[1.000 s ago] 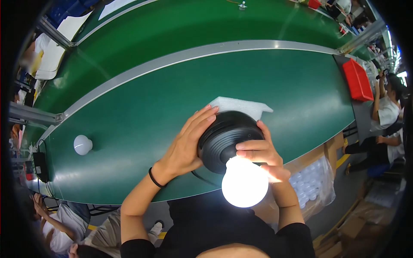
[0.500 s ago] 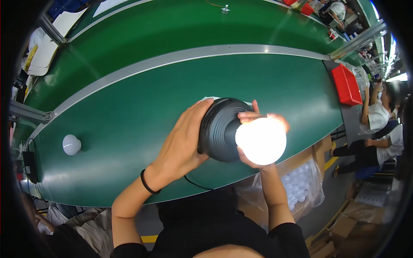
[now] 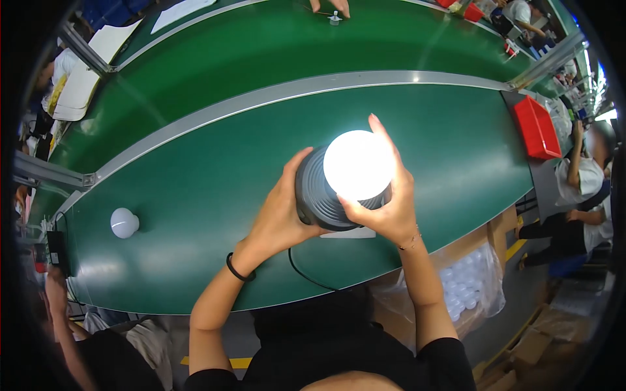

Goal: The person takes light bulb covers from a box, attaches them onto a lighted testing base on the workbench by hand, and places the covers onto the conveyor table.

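My left hand (image 3: pixel 279 207) is wrapped round the left side of a round black ribbed base (image 3: pixel 314 189). A glowing white bulb (image 3: pixel 358 165) stands over the base, and my right hand (image 3: pixel 391 195) grips it from the right, thumb below and fingers on the far side. The bulb hides where it meets the base. A black cable (image 3: pixel 301 270) runs from below the base to the table's near edge. Part of a white foam piece (image 3: pixel 349 233) shows under the base.
An unlit white bulb (image 3: pixel 124 223) lies at the left of the green table (image 3: pixel 195 195), near a black power adapter (image 3: pixel 57 251). A red bin (image 3: pixel 537 128) is at the right. A box of bulbs (image 3: pixel 462 281) stands below. A co-worker's hand (image 3: pixel 331 6) is at the far side.
The lit bulb has moved up and left, from beside the base to over it, with my right hand. The base now faces more upward. A co-worker's hand has appeared at the far side.
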